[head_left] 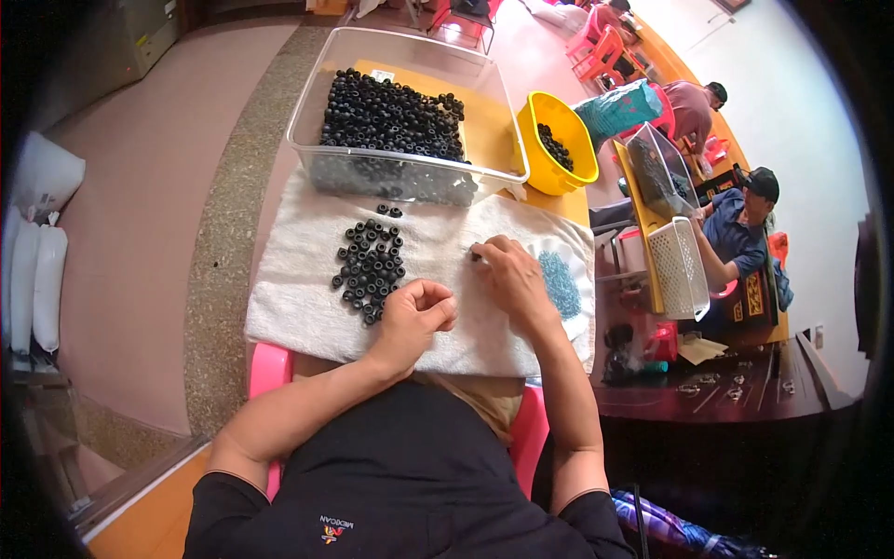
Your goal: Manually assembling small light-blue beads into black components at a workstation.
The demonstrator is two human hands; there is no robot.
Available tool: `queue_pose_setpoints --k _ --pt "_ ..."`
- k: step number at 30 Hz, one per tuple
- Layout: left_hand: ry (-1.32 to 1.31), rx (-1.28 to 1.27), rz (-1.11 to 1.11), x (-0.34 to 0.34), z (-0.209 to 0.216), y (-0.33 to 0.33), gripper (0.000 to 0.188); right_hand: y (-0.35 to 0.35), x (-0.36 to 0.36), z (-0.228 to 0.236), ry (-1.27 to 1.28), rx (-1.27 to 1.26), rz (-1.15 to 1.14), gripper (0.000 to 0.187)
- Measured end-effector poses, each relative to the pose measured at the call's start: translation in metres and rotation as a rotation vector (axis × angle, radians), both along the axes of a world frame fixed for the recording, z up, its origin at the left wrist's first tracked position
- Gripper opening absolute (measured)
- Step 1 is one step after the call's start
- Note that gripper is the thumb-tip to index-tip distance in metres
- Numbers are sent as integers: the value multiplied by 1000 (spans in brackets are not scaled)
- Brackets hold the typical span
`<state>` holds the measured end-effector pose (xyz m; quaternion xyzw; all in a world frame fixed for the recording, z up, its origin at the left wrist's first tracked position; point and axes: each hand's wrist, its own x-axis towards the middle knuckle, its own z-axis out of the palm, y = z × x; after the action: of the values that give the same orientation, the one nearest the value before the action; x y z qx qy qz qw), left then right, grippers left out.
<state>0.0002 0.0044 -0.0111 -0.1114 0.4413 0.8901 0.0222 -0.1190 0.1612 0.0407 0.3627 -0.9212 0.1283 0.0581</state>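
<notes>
My left hand (415, 321) is over the white towel (289, 252), thumb and fingers pinched together; whatever may be between them is too small or hidden. To its right, my right hand (512, 278) pinches a small black ring-shaped piece (477, 253) at its fingertips, close to the towel. A loose pile of black ring-shaped pieces (371, 265) lies beyond and left of my left hand. Beside my right hand, many thin light-blue bits (562, 284) fill a white scalloped dish (579, 326).
A clear plastic bin (307, 140) with many more black pieces stands at the table's far side. Right of it is a yellow tub (575, 154) holding some too. Two people sit farther right, near a white perforated basket (683, 270) and another clear bin (652, 177).
</notes>
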Motion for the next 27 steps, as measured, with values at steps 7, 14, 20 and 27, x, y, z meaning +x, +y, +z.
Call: queue_pose_setpoints --k 7,14,20,27 --pt "-3 15 -9 -1 1 -1 10 2 -3 -9 -16 30 5 18" --pt "7 16 -16 0 -1 0 9 10 -4 -14 -10 -114 50 17" --pt "10 10 -7 1 -3 2 8 4 -1 -12 25 -125 61 19" --pt "286 -423 34 24 29 15 8 -20 18 1 39 -230 106 19"
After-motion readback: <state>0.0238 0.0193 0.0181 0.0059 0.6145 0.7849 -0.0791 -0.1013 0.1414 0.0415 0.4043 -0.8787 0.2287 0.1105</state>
